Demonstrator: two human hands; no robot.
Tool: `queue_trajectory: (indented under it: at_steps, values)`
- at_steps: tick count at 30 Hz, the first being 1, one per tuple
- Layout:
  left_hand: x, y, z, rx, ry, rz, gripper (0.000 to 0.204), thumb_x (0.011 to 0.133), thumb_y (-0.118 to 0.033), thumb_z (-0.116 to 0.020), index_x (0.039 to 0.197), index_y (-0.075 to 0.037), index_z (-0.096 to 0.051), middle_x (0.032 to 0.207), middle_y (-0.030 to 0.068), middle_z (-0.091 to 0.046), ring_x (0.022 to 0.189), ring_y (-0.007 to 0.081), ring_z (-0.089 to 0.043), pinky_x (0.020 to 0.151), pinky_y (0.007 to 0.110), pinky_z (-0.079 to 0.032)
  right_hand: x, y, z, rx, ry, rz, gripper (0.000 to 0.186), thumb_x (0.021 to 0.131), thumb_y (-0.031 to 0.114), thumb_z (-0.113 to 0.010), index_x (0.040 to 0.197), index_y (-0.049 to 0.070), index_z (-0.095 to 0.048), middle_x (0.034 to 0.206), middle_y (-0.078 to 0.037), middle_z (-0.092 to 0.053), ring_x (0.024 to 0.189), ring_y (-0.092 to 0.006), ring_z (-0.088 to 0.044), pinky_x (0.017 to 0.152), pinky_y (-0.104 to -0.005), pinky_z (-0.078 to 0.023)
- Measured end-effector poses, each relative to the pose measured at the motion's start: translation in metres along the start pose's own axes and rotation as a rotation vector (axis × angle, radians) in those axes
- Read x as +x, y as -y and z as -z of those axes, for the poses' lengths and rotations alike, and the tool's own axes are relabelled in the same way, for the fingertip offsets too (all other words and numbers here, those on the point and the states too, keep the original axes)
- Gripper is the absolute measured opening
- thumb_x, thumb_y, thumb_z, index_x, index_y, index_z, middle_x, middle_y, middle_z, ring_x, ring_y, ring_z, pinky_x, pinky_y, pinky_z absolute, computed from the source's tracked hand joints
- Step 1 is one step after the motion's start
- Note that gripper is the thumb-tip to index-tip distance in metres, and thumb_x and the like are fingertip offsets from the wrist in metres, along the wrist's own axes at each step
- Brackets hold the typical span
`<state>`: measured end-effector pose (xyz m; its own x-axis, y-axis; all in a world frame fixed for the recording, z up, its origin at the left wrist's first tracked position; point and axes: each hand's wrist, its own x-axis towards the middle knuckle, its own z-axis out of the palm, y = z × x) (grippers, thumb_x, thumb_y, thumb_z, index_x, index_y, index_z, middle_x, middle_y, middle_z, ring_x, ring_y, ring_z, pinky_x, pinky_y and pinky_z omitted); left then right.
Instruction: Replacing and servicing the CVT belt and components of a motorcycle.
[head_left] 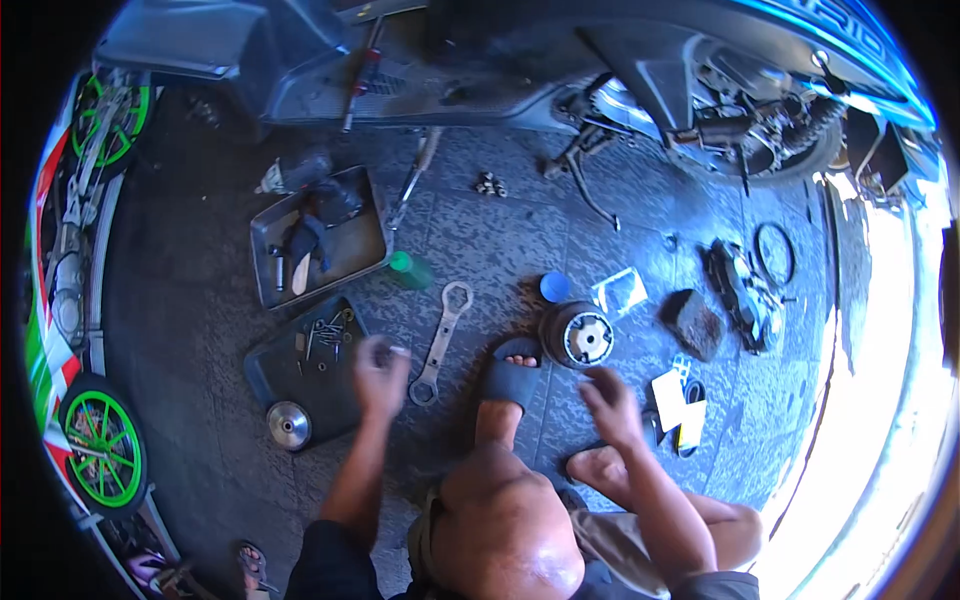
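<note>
My left hand (381,378) is over the right side of a dark tray (262,375), its fingers curled around a small pale thing too blurred to name. Loose bolts and small metal parts (325,332) lie in that tray, with a round silver pulley disc (289,425) at its near corner. My right hand (612,408) is in the air just nearer than a round scooter clutch assembly (586,338). Its fingers are loosely bent and apart, and nothing shows in them. Between the hands, a long flat wrench (441,345) with ring ends lies on the floor.
A scooter (640,110) on its stand spans the far side. A deeper tray (262,262) holds tools, beside a green bottle (410,270). Right of the clutch lie a blue cap (554,287), a stone-like block (697,326), a black cover (745,298) and a belt (775,253).
</note>
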<state>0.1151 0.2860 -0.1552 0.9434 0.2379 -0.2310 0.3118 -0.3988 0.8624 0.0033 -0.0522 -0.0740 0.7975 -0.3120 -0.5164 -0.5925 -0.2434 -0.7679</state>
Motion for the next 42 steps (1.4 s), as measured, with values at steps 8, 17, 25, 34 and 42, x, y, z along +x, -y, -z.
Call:
queue_trajectory:
  at_steps: [8,17,25,34,42]
  values:
    - [-0.073,-0.117,-0.110,0.031,0.557,-0.578,0.067,0.076,-0.012,-0.076,0.136,-0.004,-0.047,0.120,0.0183,-0.055,0.108,0.0348,-0.057,0.090,0.043,-0.048,0.027,0.015,-0.024,0.440,0.194,0.048,0.056,0.095,0.026,-0.062,0.140,0.000,-0.041,0.105,-0.009,-0.062,0.085,-0.0148,-0.059,0.075,-0.0297,-0.048]
    - [-0.067,-0.071,-0.168,0.457,0.703,-0.985,0.059,0.077,-0.033,-0.077,0.126,-0.007,-0.056,0.134,0.0214,-0.048,0.101,0.0347,-0.057,0.089,0.049,-0.044,0.110,0.024,0.140,0.005,-0.596,0.230,0.063,0.088,0.011,-0.050,0.145,-0.008,-0.030,0.073,-0.019,-0.065,0.064,-0.0292,-0.062,0.065,-0.0437,-0.049]
    - [-0.066,-0.088,-0.195,0.555,0.765,-1.059,0.090,0.069,-0.037,-0.082,0.145,-0.016,-0.038,0.148,0.0285,-0.028,0.134,0.0500,-0.029,0.110,0.063,-0.024,0.230,0.116,0.253,0.291,-0.589,0.062,0.059,0.086,0.019,-0.053,0.138,-0.005,-0.040,0.066,-0.011,-0.059,0.050,-0.0240,-0.052,0.048,-0.0385,-0.042]
    - [-0.054,-0.092,-0.193,0.451,0.736,-0.911,0.082,0.074,-0.032,-0.078,0.143,-0.009,-0.040,0.147,0.0292,-0.028,0.133,0.0498,-0.030,0.110,0.060,-0.027,0.261,0.113,0.368,0.750,0.055,-0.265,0.016,0.092,0.018,-0.044,0.088,0.007,-0.055,0.052,0.009,-0.032,0.036,-0.0025,-0.029,0.030,-0.0173,-0.024]
    - [-0.053,-0.091,-0.187,0.361,0.701,-0.839,0.074,0.076,-0.030,-0.076,0.139,-0.007,-0.045,0.144,0.0284,-0.032,0.131,0.0473,-0.035,0.108,0.055,-0.033,0.282,0.126,0.382,0.670,0.114,-0.293,0.019,0.091,0.021,-0.051,0.084,0.005,-0.059,0.050,0.009,-0.034,0.035,-0.0023,-0.031,0.029,-0.0171,-0.024]
